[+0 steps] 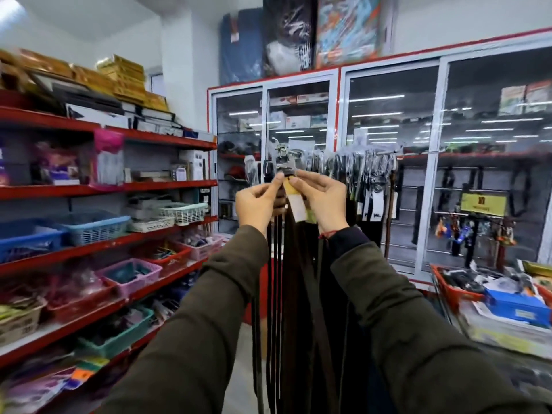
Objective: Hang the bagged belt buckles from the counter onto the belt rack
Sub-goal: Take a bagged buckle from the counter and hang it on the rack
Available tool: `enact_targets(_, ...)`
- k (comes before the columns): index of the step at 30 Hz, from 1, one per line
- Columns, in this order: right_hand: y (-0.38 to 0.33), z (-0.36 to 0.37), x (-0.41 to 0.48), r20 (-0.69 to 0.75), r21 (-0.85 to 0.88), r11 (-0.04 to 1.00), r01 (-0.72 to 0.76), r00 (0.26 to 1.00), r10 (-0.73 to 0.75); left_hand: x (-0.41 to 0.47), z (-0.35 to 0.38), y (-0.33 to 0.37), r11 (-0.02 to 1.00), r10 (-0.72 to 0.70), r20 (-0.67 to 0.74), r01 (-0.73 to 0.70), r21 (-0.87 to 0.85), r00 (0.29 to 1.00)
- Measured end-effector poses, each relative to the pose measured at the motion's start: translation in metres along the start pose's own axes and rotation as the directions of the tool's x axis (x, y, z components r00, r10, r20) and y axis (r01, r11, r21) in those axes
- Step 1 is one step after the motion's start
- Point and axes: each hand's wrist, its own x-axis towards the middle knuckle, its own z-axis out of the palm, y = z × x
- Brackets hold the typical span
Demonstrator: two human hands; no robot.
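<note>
While both arms are raised to rack height, the left hand [257,201] pinches the top of a bagged belt buckle [283,162] between thumb and forefinger, the other fingers curled; in my judgement this steadies the bag so its hanging hole can be lined up with the rail. One buckle is in hand, with a yellow and white tag [295,201] dangling below it and dark belt straps [286,294] falling between the two sleeves; their number cannot be counted reliably. The right hand [324,201] closes on the same bag from the other side, fingertips touching its upper edge, apparently to spread and guide it. Behind and to the right, the belt rack [358,158] carries a dense row of bagged belts, too blurred to count. Further right, a desk [504,333] holds papers, one blue box [518,306] and a red basket [457,291]; whether more buckles wait there cannot be told.
</note>
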Motion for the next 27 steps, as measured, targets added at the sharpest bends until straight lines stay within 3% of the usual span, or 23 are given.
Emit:
enact_targets(7, -0.003, 0.023, 0.037, -0.044, -0.075, 0.996, 0.048, 0.998, -0.052, 0.042, -0.006, 0.018, 0.999, -0.026, 0.043, 0.027, -0.043, 0.999)
enact_targets(14, 0.007, 0.028, 0.036, -0.056, -0.095, 0.995, -0.025, 0.998, 0.02, 0.058, -0.011, 0.007, 0.983, -0.173, 0.088, 0.178, -0.043, 0.981)
enact_targets(19, 0.032, 0.023, 0.053, -0.15, -0.133, 0.987, -0.086, 0.987, 0.066, 0.073, -0.002, -0.009, 0.965, -0.261, 0.114, 0.257, 0.051, 0.959)
enact_targets(23, 0.043, 0.015, 0.069, -0.197, -0.261, 0.963, -0.064, 0.98, 0.012, 0.088, 0.015, -0.024, 0.966, -0.25, 0.125, 0.238, 0.106, 0.96)
enact_targets(27, 0.053, 0.007, 0.07, -0.129, -0.389, 0.921, -0.008, 0.991, -0.046, 0.094, 0.027, -0.048, 0.968, -0.156, 0.081, 0.136, 0.212, 0.984)
